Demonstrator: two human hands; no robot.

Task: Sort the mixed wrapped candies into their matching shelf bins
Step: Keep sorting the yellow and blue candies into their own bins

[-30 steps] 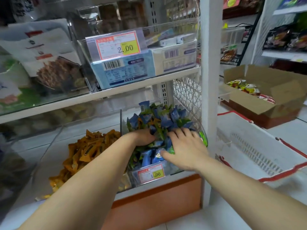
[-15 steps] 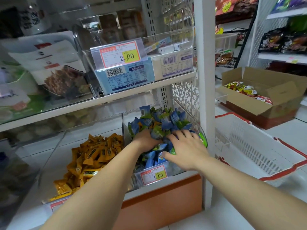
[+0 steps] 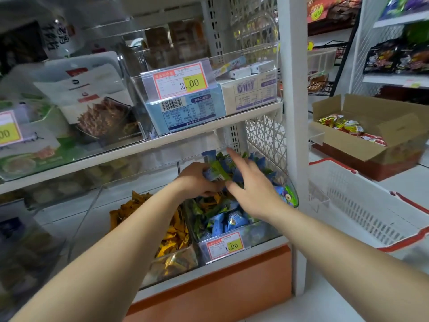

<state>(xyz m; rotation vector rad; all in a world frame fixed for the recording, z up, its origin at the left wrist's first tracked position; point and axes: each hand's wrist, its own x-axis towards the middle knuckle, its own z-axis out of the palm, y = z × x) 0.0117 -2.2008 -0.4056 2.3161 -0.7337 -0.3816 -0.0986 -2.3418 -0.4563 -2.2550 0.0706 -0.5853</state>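
Observation:
A clear bin (image 3: pixel 246 244) on the lowest shelf holds a heap of blue and green wrapped candies (image 3: pixel 222 219). My left hand (image 3: pixel 197 180) is in the heap and grips a small bunch of blue and green candies (image 3: pixel 216 173) lifted above it. My right hand (image 3: pixel 253 184) hovers over the same heap with fingers spread, the index finger pointing up toward the shelf above. To the left, a second clear bin (image 3: pixel 176 261) holds orange and yellow wrapped candies (image 3: pixel 171 231).
The shelf above (image 3: pixel 139 147) hangs low over the bins, with boxed goods (image 3: pixel 185 112) and a 2.00 price tag. A white post (image 3: pixel 294 135) stands right of the bins. A white basket with red rim (image 3: pixel 371 205) and an open cardboard box (image 3: pixel 371 135) lie to the right.
My left hand has risen out of the heap with a bunch of candies in its grip. My right hand has lifted off the candies and spread its fingers. The camera has moved closer.

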